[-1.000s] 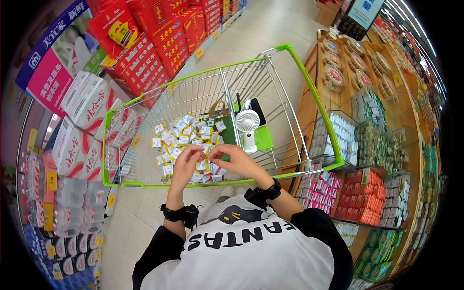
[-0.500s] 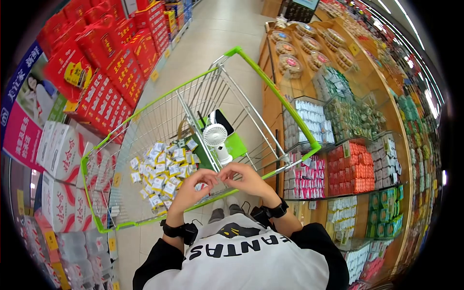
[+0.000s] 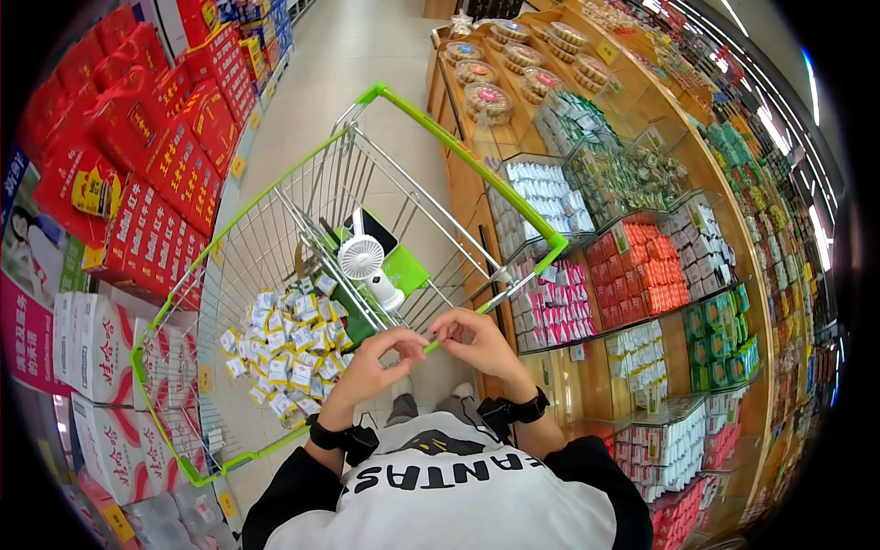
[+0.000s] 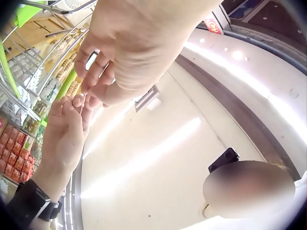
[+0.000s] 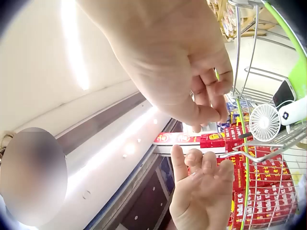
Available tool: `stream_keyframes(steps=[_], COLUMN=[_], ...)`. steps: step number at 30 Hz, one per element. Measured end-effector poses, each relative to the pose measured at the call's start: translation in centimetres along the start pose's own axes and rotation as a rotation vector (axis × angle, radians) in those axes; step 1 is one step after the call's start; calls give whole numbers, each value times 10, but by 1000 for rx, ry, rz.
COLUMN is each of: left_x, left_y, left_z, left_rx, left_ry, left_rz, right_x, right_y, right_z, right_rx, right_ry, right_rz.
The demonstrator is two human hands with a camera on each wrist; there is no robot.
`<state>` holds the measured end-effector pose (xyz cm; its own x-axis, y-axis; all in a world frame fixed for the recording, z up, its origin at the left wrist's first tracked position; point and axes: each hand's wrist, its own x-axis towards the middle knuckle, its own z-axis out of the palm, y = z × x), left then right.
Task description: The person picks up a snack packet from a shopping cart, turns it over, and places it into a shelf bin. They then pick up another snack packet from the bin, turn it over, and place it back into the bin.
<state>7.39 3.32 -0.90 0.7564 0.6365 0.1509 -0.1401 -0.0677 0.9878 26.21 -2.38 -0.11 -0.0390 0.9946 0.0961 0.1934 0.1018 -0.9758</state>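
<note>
In the head view, my left hand and right hand are raised over the near side of a green-edged shopping cart, fingertips close together. The fingers of both are loosely curled, and I see nothing clearly held. White-and-yellow packets lie piled in the cart, left of my left hand. A white fan, a phone and something flat and green are beyond my hands. The left wrist view shows the left palm beside the right hand.
On the right, wooden shelving carries round tubs, red packets and green packets. Red cartons and white boxes are stacked on the left. A tiled aisle runs ahead between them.
The view has turned to the right, so the cart and left-hand stacks sit further left in it. My hands stay raised close together, now nearer the cart's right side.
</note>
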Motion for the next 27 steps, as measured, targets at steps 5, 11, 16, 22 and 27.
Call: stream_keyframes(steps=[5, 11, 16, 22, 27], left_x=[6, 11, 19, 20, 15], left_y=[2, 1, 7, 5, 7], left_z=[6, 35, 66, 112, 153], left_rx=[37, 104, 78, 63, 13], left_ry=[-34, 13, -75, -211, -307], left_rz=[28, 7, 12, -29, -53], right_x=[-10, -39, -80, -131, -168], right_y=[-3, -9, -15, -18, -18], right_z=[-7, -28, -46, -62, -72], right_rx=[19, 0, 46, 111, 85], right_ry=[46, 98, 216, 311, 383], right_rz=[-54, -81, -102, -50, -69])
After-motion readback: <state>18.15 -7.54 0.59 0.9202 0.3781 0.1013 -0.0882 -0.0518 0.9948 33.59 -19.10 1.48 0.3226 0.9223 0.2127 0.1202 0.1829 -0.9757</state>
